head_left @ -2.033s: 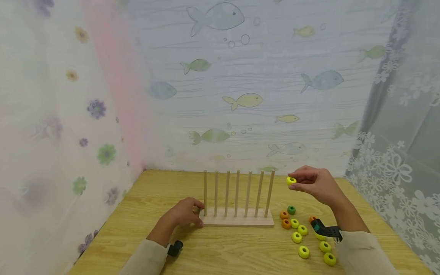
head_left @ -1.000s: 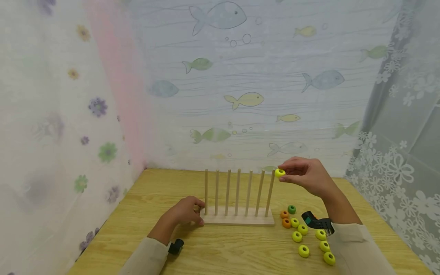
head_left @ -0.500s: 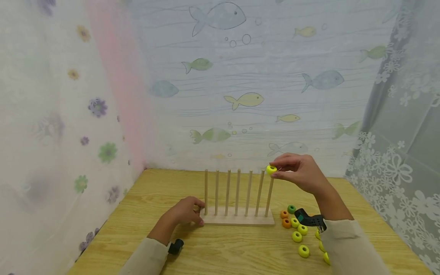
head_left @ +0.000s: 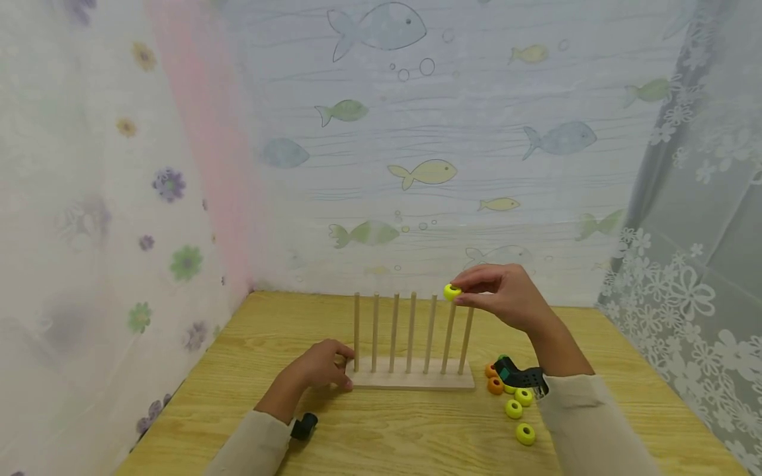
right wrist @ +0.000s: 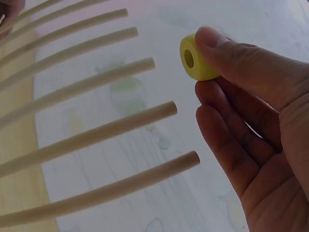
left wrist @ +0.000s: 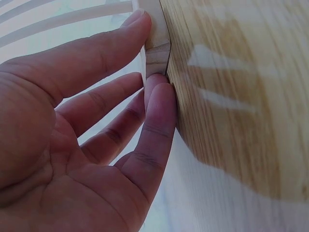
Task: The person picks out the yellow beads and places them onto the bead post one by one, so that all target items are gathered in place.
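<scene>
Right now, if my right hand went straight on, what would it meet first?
Probably the tan wooden peg third from the right, though depth is unclear: the round yellow bead in your right hand might pass above.

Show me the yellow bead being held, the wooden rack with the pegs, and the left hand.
Yellow bead (right wrist: 203, 65): right wrist view, on its outer side, beside the hole.
Wooden rack (head_left: 411, 380): head view, on the bare front of its base.
Left hand (head_left: 317, 365): head view, on the back of the hand.
</scene>
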Available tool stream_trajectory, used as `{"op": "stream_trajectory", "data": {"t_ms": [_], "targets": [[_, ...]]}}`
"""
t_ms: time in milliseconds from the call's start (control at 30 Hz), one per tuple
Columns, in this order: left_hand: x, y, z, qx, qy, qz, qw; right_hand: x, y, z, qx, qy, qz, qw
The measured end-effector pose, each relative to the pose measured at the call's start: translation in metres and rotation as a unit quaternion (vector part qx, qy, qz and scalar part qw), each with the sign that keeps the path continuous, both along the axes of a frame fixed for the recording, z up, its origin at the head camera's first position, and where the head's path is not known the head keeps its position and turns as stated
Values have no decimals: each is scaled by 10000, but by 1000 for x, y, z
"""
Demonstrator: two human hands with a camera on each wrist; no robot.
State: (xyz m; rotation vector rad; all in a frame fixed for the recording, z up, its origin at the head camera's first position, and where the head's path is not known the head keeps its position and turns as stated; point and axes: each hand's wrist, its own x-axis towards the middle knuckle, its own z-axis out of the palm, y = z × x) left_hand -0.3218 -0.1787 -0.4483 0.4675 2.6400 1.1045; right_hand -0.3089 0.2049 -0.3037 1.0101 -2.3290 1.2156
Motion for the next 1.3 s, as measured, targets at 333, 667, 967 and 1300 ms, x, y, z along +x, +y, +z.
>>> {"op": "stream_trajectory", "data": {"t_ms": [333, 667, 967, 1300], "targets": [[2, 2, 3, -110, 10, -3, 9999, -1, -20, 4, 14, -176, -92, 9998], [-1, 2, 1, -47, -17, -31, 10000, -6, -43, 8, -84, -272, 30, 9996], [2, 2, 2, -87, -51, 61, 9999, -9, -64, 10, -136, -247, 194, 9994], [0, 1, 3, -123, -66, 15, 9999, -8, -82, 13, -193, -431, 254, 9986]]}}
